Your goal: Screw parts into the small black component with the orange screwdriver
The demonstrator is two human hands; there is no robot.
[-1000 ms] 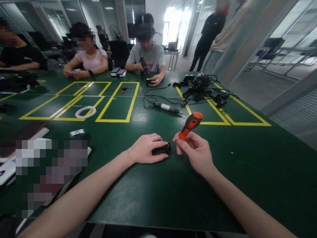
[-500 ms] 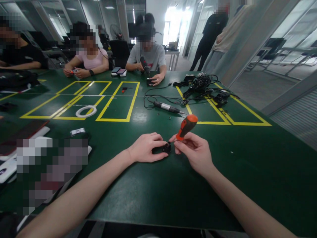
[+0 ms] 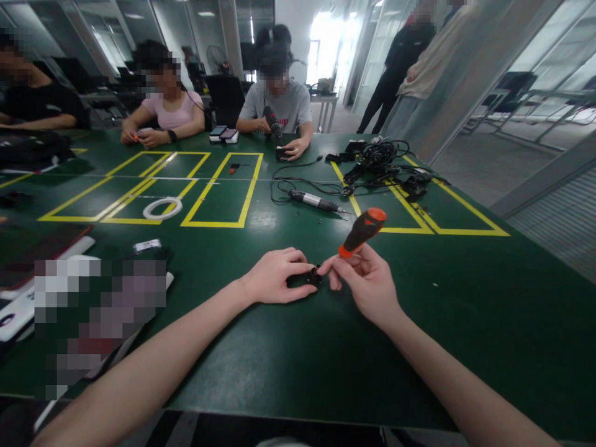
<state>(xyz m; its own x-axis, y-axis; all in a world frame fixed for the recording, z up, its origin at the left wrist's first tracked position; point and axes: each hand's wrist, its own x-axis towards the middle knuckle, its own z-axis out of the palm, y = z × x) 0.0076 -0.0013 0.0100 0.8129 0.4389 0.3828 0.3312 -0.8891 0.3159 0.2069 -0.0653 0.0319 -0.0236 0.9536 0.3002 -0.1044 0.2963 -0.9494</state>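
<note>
My left hand point(image 3: 279, 277) rests on the green table, thumb and fingers closed around a small black part point(image 3: 313, 277) whose exact kind I cannot make out. Just right of it, my right hand point(image 3: 367, 279) grips a screwdriver point(image 3: 363, 231) with an orange and black handle. The handle leans up and to the right, above the fingers. Its shaft is hidden by my hand. The right index fingertip is at the top of the black part; whether it touches cannot be told.
Ahead lies a corded pen-shaped electric screwdriver point(image 3: 314, 202), with a heap of black cables point(image 3: 379, 158) behind it. A white ring point(image 3: 162, 208) sits by yellow tape. Phone-like devices point(image 3: 28, 292) are at left. Across the table point(image 3: 288, 366), a person point(image 3: 279, 105) holds a drill-like tool.
The screwdriver handle has tilted further right, away from the black part. My right index finger has come to the part's top. My left hand stays in place.
</note>
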